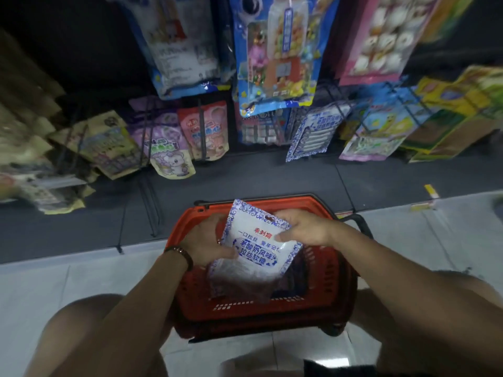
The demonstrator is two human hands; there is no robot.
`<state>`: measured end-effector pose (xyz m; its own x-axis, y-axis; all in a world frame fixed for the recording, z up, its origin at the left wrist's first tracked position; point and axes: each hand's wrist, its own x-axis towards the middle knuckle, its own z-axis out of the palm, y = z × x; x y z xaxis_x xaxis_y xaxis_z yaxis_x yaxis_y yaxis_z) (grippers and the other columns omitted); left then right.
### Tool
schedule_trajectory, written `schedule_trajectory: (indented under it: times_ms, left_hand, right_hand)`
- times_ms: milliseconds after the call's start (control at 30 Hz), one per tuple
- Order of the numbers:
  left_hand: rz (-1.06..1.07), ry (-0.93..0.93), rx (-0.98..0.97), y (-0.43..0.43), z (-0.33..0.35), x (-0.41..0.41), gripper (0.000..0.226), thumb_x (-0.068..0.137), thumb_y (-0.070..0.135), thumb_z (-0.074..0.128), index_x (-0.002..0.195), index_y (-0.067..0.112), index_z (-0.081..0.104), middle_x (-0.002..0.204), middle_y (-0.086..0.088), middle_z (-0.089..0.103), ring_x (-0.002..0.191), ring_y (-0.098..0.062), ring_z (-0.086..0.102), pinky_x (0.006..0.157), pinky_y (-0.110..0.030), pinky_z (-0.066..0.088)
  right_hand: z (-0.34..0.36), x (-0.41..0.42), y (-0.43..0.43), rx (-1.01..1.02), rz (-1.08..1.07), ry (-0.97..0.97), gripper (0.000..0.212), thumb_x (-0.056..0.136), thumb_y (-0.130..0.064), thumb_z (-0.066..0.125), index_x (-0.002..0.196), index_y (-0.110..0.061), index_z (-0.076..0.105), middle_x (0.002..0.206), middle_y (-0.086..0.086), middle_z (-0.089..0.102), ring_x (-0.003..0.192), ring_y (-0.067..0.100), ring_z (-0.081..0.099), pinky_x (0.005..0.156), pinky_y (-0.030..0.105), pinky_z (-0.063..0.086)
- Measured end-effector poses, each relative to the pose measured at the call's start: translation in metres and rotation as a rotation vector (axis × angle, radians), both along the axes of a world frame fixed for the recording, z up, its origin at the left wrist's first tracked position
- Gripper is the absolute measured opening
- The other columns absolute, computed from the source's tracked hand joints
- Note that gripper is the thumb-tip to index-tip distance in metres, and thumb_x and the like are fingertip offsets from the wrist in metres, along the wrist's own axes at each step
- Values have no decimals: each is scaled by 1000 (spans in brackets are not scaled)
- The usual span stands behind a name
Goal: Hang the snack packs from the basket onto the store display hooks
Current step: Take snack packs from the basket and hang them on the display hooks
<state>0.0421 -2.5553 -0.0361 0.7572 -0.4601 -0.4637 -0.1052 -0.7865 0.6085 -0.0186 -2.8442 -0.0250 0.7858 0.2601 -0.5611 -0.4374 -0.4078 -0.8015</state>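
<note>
Lifting one snack pack [255, 248] from the basket [245, 314]: you are at the pick-up step, and hanging has not yet begun. Your left grip [209, 240] holds the pack's left edge, thumb across the printed front. Your right grip [302, 227] pinches the upper right edge, just beside the hang hole [269, 219]. Both grips are closed on this one pack. It stands tilted between them, and its blurred lower end dips into the basket directly beneath. What else lies in the basket below the grips cannot be told.

Pose: both forearms reach forward and inward and meet over the basket, which sits on the floor between your knees. A beaded bracelet [179, 253] circles the left wrist just behind the grip.

Next move, as a judgement: a matching blue-and-white pack [313, 131] hangs on the display ahead of and above the grips, well apart from them, and probably marks the target hook. You will likely need to raise the pack clear of the basket rim and turn it upright. Keep your right grip near the hole to guide it onto the wire tip. The film looks limp, so support from both grips should steady the hole.
</note>
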Motion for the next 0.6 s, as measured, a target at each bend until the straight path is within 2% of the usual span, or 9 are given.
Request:
schedule_trajectory:
  times_ms: [67,100,167,200,267,333,400,500,600]
  left_hand:
    - [5,39,-125,-1,6,-6,67,73,38,94,134,30,68,132,14,74,123,-10,69,111,-42,53]
    - [16,51,-188,-2,11,-10,55,80,39,90,131,30,72,129,14,76,121,-10,71,110,-45,54]
    - [50,66,-309,-5,21,-19,44,93,34,83,134,28,72,132,12,76,124,-11,72,109,-46,56]
    - [77,68,-374,-7,26,-22,43,97,26,81,138,24,69,135,9,75,126,-13,71,110,-45,55]
    - [156,54,-474,-12,38,-30,44,99,15,77,142,18,66,138,6,74,129,-15,70,110,-41,56]
    - [232,53,-551,-17,47,-33,40,99,9,74,138,17,68,132,6,77,124,-16,73,105,-37,59]
    - [320,54,-617,-22,55,-34,34,100,6,73,131,19,71,126,5,80,118,-16,75,101,-38,62]
    - [428,77,-681,-28,61,-35,29,100,10,72,128,18,73,124,1,80,116,-21,77,103,-46,60]
    - [481,85,-712,-29,62,-32,28,100,10,73,127,17,74,123,-1,81,115,-23,77,104,-49,60]
  right_hand:
    - [23,4,-8,-43,42,-86,30,93,-6,79,118,-24,75,122,-1,79,111,19,77,97,37,61]
    - [33,3,-11,-81,27,-149,37,91,-16,83,126,-21,73,129,-2,77,113,18,76,98,37,61]
    - [51,-1,-16,-182,-109,-293,51,84,-29,91,130,-17,72,132,-7,71,114,12,72,103,36,57]
    - [54,-6,-18,-159,-220,-367,47,83,-27,92,125,-17,74,125,-7,73,109,7,71,101,32,56]
    - [54,-18,-18,47,-463,-426,34,81,-20,93,110,-17,75,109,0,80,94,8,76,90,32,59]
    - [49,-23,-18,293,-603,-342,48,77,-22,95,118,-14,73,112,9,82,103,27,79,94,45,61]
    - [46,-24,-15,408,-564,-228,59,76,-22,94,128,-12,70,120,13,79,112,37,76,99,54,60]
    - [47,-25,-6,387,-454,-273,36,90,-8,82,124,-5,74,120,13,80,112,35,77,99,49,61]
    - [48,-23,1,392,-516,-351,25,94,-2,77,118,-5,77,116,12,81,107,32,78,95,48,63]
